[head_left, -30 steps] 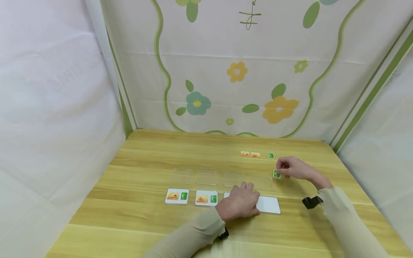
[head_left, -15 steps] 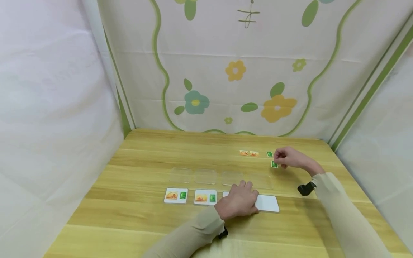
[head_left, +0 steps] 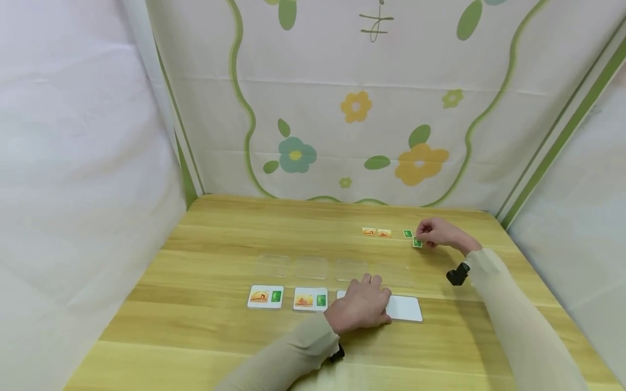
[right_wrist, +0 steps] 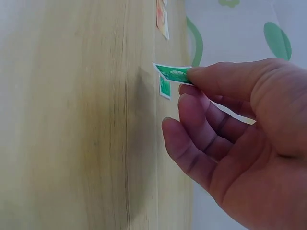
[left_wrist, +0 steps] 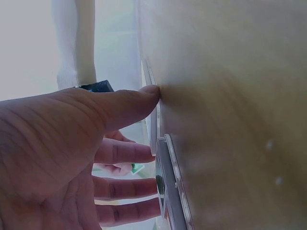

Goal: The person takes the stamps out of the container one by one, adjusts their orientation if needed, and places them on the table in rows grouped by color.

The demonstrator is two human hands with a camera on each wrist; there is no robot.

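Observation:
My right hand (head_left: 440, 232) pinches a small green stamp (right_wrist: 173, 74) with a white border between thumb and index finger, holding it above the table's far right. Just beyond it lies a second green stamp (head_left: 408, 233). My left hand (head_left: 361, 307) rests with fairly straight fingers over a third card, which it largely hides. Beside that hand on the right is a blank white card (head_left: 405, 308). In the left wrist view the thumb touches a card edge (left_wrist: 154, 108). Left of the hand lie a white card (head_left: 264, 297) and another (head_left: 310, 299), each bearing an orange and a green picture.
Several clear plastic rectangles (head_left: 274, 266) form a row behind the cards. Two orange stamps (head_left: 369, 232) lie at the back of the wooden table (head_left: 195, 326). Printed fabric (head_left: 313, 108) hangs behind, with white cloth (head_left: 73, 190) along the sides.
My right hand has moved away toward the back of the table with the green stamp, close to the one lying there. My left hand stays on the cards.

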